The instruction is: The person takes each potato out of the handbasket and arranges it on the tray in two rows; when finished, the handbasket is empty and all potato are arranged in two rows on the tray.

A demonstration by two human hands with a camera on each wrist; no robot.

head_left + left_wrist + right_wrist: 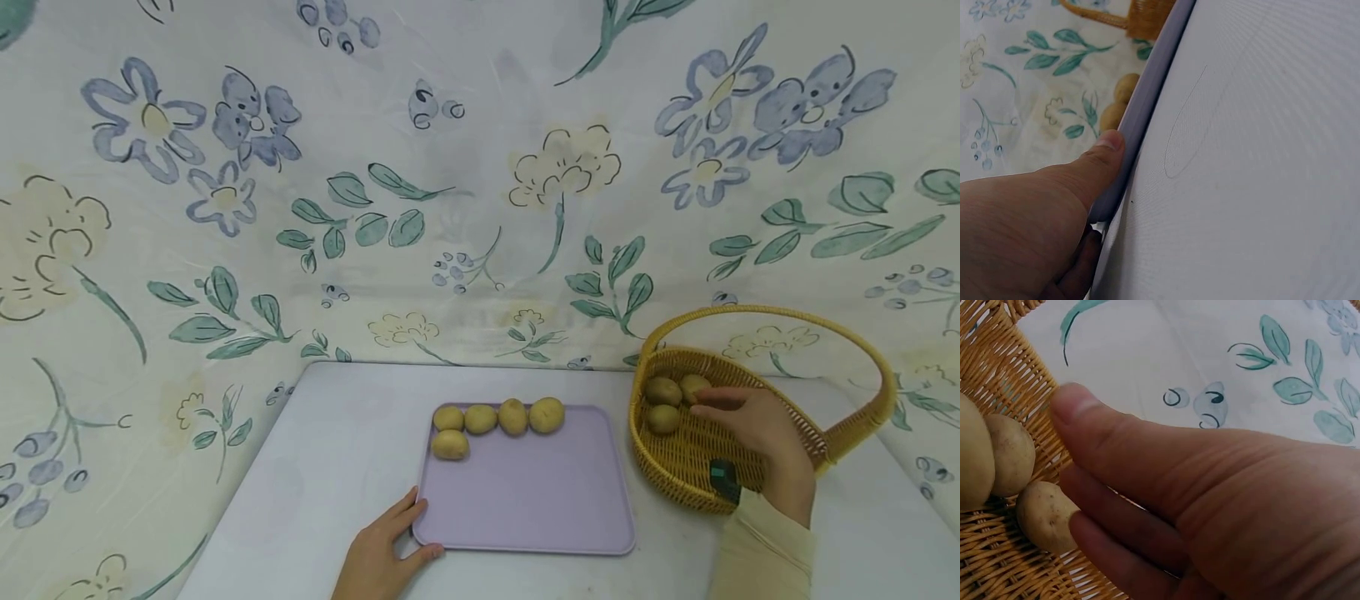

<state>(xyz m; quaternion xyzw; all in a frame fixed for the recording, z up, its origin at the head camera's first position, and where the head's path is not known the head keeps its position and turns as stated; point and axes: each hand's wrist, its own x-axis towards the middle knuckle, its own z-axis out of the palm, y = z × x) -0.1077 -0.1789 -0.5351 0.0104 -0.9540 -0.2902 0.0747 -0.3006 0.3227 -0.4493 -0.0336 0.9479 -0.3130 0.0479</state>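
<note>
A lilac tray (525, 500) lies on the white table, with several potatoes (480, 419) in a row along its far rim and one more in front at the left. My left hand (386, 546) holds the tray's near left corner, thumb at the front rim and fingers at the left side; the thumb presses the rim (1138, 119) in the left wrist view. Inside the wicker basket (678, 492), my right hand (757, 421) reaches toward potatoes (1047, 515). Its thumb and fingers are apart, fingertips close beside a potato; contact is unclear.
The basket's tall arched handle (765, 310) rises over its opening, to the right of the tray. A flower-printed cloth (480, 208) hangs behind the table (330, 450). A dark wrist device (723, 477) sits at my right wrist.
</note>
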